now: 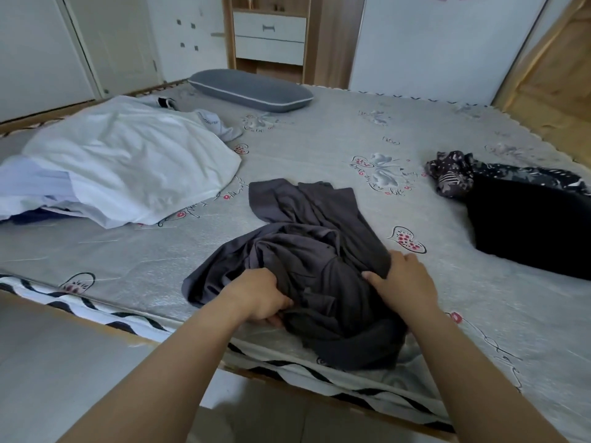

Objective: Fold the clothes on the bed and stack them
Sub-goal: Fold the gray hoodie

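Both hands are on the dark grey shirt (307,266), bunched up at the bed's (319,148) near edge, lower middle of the frame. From my view the left hand (262,295) has its grip clenched around a fistful of fabric at the shirt's left side, and the right hand (403,279) pinches a fold at its right. White clothes pile (128,164) sits upper left, black garment (531,225) far right, grey pillow (252,90) up top.

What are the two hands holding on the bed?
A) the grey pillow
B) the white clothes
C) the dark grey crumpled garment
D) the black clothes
C: the left hand and right hand both grip the dark grey crumpled garment at the bed's near edge.
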